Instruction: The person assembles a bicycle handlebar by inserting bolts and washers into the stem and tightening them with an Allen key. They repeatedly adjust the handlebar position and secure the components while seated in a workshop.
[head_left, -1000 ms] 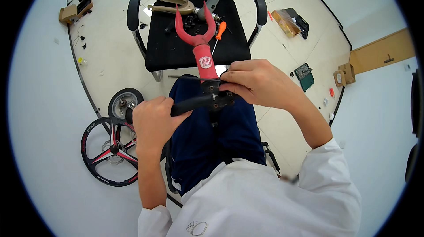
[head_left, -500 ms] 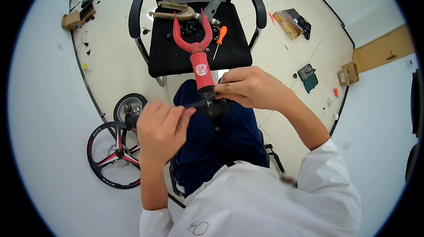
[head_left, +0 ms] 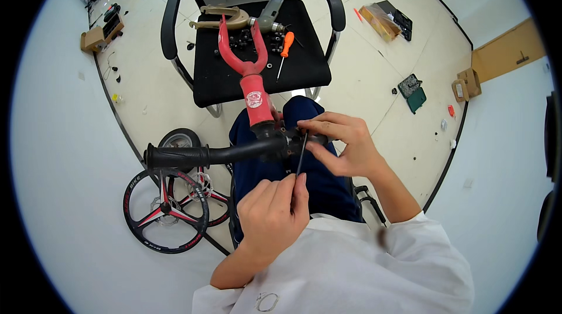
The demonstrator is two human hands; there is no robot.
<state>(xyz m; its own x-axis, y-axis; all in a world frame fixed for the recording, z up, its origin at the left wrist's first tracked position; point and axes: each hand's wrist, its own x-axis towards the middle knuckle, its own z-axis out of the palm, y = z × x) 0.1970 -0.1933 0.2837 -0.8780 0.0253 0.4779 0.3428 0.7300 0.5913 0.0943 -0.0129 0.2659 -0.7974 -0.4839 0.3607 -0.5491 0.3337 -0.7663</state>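
My left hand is closed round the lower end of a thin dark hex key. Its upper end meets the black handlebar stem above my lap. With thumb and fingers, my right hand grips the right side of the stem, the fingertips close to the key's upper end. From the stem a black handlebar runs left to a rubber grip. A red bicycle fork points away from me, its prongs over the chair seat. The bolt under the key is hidden.
Ahead is a black chair carrying a tan-and-grey fork, small black parts and an orange screwdriver. Wheels lean at my left. A green case and cartons lie on the floor at right.
My left hand has moved right and nearer to me, so the key now points toward me. The handlebar and its grip have come into view. The fork has shifted slightly left.
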